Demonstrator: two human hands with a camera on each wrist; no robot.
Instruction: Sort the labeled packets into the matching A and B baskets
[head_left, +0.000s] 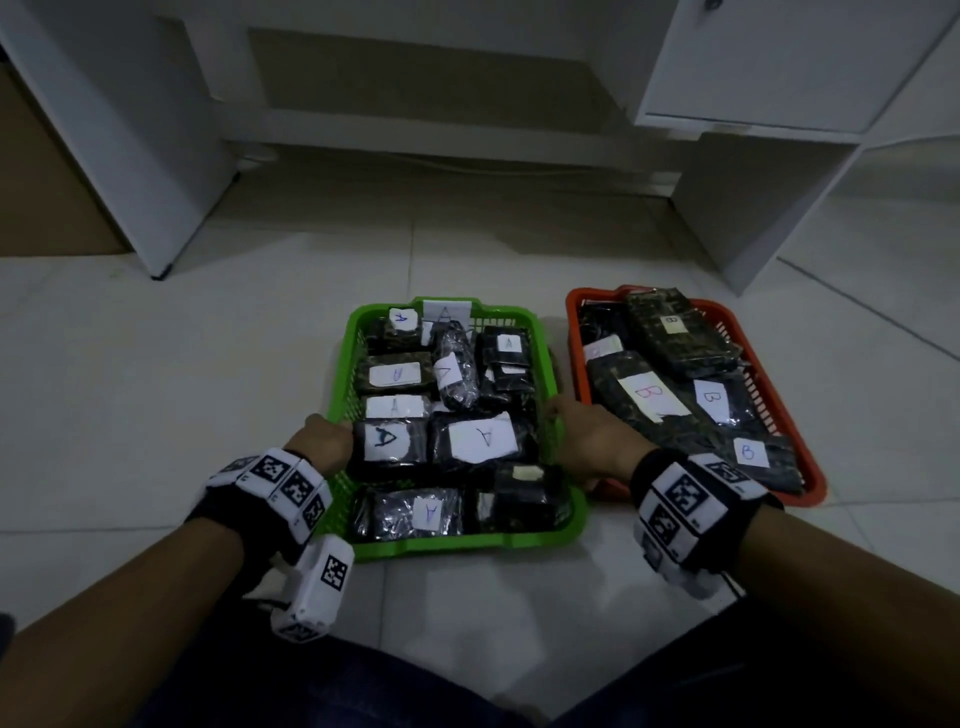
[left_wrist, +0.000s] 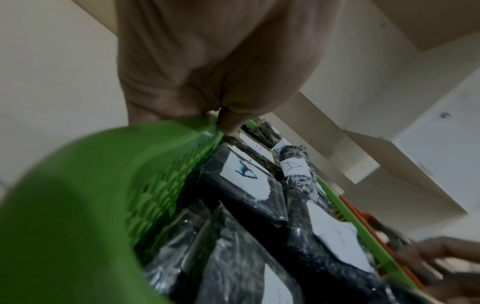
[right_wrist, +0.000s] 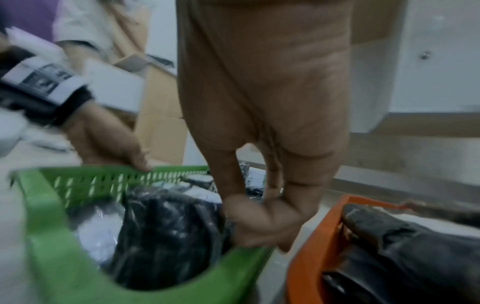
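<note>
A green basket (head_left: 467, 545) on the tiled floor holds several dark packets with white "A" labels (head_left: 480, 435). To its right an orange basket (head_left: 574, 312) holds dark packets with "B" labels (head_left: 652, 396). My left hand (head_left: 324, 436) grips the green basket's left rim (left_wrist: 182, 125), thumb over the edge. My right hand (head_left: 576, 434) grips the basket's right rim (right_wrist: 249, 250), fingers curled inside the wall, in the gap between the two baskets.
White cabinets and a desk frame (head_left: 156, 156) stand beyond the baskets, with a drawer unit (head_left: 769, 67) at the back right. A cardboard box (right_wrist: 161, 115) sits at the left. Pale floor tiles (head_left: 156, 364) surround the baskets.
</note>
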